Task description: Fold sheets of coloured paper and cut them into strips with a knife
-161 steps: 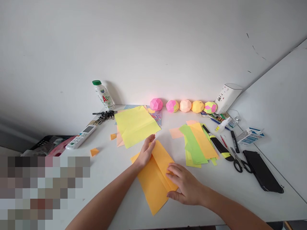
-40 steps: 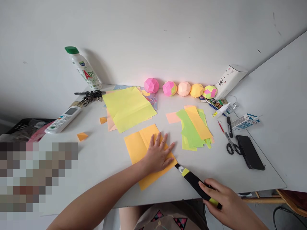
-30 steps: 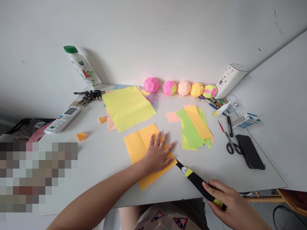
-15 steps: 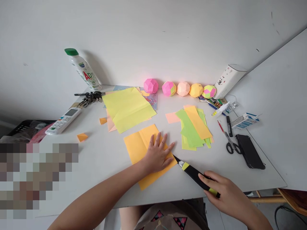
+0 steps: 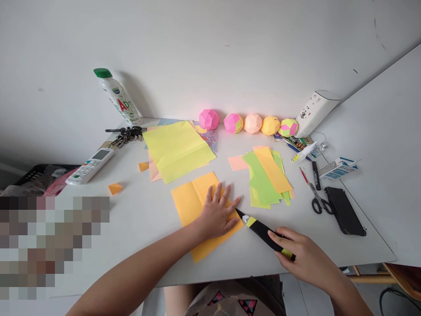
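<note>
An orange folded paper sheet (image 5: 189, 202) lies on the white table (image 5: 138, 228) in front of me. My left hand (image 5: 217, 215) lies flat on its right half, fingers spread, pressing it down. My right hand (image 5: 304, 259) is closed around the handle of a black and yellow utility knife (image 5: 263, 231). The knife's tip touches the orange sheet's right edge, just beside my left fingertips.
A yellow sheet (image 5: 177, 149) lies behind, a pile of green and orange strips (image 5: 266, 177) to the right. Five paper balls (image 5: 251, 123) line the wall. Scissors (image 5: 317, 202), a phone (image 5: 345, 210), pens, a bottle (image 5: 120, 98), keys (image 5: 126, 134) and a remote (image 5: 90, 164) are around.
Over the last second my right hand has slid the knife up and left, bringing its tip to the orange sheet's edge. My left hand has stayed flat on the sheet.
</note>
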The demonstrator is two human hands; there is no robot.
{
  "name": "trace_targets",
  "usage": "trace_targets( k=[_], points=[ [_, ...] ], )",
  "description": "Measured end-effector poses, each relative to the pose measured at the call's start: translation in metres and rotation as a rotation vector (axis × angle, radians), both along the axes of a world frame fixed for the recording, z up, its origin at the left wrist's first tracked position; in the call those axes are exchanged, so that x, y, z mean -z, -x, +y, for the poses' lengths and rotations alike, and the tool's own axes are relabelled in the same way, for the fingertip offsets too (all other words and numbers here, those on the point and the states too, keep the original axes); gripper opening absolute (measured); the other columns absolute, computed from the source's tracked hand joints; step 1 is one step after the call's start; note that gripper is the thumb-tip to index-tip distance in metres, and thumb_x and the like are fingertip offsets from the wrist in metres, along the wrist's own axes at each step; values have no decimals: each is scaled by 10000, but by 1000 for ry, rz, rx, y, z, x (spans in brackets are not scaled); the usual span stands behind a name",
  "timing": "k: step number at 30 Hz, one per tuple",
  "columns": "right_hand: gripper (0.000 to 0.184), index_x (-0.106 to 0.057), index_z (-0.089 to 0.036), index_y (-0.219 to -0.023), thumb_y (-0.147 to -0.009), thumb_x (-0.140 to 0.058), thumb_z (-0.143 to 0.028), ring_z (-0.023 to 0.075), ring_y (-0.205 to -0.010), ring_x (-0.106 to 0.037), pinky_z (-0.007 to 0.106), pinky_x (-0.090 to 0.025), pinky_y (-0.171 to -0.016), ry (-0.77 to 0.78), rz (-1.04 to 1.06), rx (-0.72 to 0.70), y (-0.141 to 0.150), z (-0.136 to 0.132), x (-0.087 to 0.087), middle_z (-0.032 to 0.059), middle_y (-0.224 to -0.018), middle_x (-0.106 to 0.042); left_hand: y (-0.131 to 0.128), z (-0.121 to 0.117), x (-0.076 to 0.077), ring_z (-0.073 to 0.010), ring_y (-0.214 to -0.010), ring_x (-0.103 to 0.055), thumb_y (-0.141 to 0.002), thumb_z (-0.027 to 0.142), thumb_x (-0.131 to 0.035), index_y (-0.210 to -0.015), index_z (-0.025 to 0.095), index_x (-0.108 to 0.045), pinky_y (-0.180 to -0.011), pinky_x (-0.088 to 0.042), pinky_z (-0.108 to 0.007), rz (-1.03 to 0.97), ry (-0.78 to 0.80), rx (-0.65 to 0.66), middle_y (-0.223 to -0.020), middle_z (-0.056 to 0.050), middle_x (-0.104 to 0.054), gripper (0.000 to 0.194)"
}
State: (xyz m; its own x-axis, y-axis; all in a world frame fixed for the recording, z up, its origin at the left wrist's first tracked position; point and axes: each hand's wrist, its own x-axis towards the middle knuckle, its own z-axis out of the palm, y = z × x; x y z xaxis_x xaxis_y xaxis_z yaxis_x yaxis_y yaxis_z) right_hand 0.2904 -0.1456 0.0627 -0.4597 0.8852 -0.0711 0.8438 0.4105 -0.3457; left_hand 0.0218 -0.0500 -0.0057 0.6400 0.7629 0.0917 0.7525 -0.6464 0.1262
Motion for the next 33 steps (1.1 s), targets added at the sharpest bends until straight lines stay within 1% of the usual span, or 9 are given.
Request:
trace_targets(
  k=[2, 7, 13, 16, 21, 25, 29, 31, 33],
  points=[
    [434, -624, -165, -1246, -843, -465, -135, 167, -763, -699, 268, -591, -661, -13, 6, -9, 2, 4, -1, 131, -1166, -640, 0, 0, 1, -440, -1407, -129, -920, 612, -293, -1476, 303, -285, -1073, -88, -639, -5, -20, 2, -1543, -127, -249, 636],
    [431, -645, -170, -1216, -818, -485, -121, 199, -890, -690, 287, -583, -737, -67, 11, -37, 3, 11, -2, 129, -1144, -653, 1, 0, 4, -448, -1403, -139, -919, 620, -285, -1469, 284, -312, -1071, -90, -636, -15, -46, 5, -1537, -139, -258, 645],
    [440, -630, -179, -1236, -829, -471, -125, 164, -807, -691, 264, -581, -703, -51, -3, -41, 5, 11, -4, 115, -1131, -658, 5, 6, 10, -348, -1422, -178, -921, 638, -225, -1439, 37, -342, -1136, -118, -504, -5, -92, -36, -1507, -212, -290, 801],
    [440, -628, -189, -1240, -832, -471, -132, 176, -838, -693, 271, -584, -710, -48, -1, -29, 4, 7, -4, 111, -1140, -656, 6, 7, 11, -316, -1425, -188, -923, 638, -207, -1434, 56, -358, -1142, -153, -468, 1, -90, -55, -1513, -193, -286, 789],
    [454, -620, -211, -1253, -834, -465, -129, 186, -873, -691, 274, -586, -715, -52, -13, -11, 4, 4, -4, 105, -1159, -652, 6, 6, 12, -330, -1429, -163, -901, 673, -235, -1445, 73, -340, -1142, -165, -468, -16, -72, -84, -1526, -190, -259, 817],
    [448, -638, -220, -1230, -824, -471, -128, 184, -813, -689, 288, -583, -690, -87, -5, -17, 11, 14, -4, 101, -1116, -667, 5, 5, 13, -329, -1430, -160, -898, 669, -260, -1445, 91, -348, -1144, -155, -473, -28, -81, -91, -1523, -173, -278, 801],
    [457, -641, -208, -1224, -811, -464, -124, 162, -698, -672, 281, -571, -604, -76, -21, -33, 19, 29, -5, 106, -1111, -669, 4, 5, 11, -338, -1422, -187, -903, 668, -230, -1438, 73, -360, -1138, -165, -471, 8, -70, -93, -1518, -189, -280, 811],
    [460, -638, -194, -1228, -808, -462, -126, 154, -666, -665, 280, -565, -585, -56, -32, -41, 21, 34, -7, 111, -1117, -667, 5, 6, 8, -339, -1416, -208, -903, 670, -232, -1431, 71, -374, -1132, -184, -471, 19, -75, -80, -1508, -190, -302, 811],
    [459, -636, -193, -1228, -809, -458, -128, 156, -683, -668, 279, -564, -587, -51, -34, -43, 21, 36, -7, 110, -1120, -666, 6, 10, 4, -326, -1400, -257, -929, 612, -256, -1415, 77, -405, -1119, -231, -452, 19, -91, -73, -1492, -179, -342, 738]
  ],
)
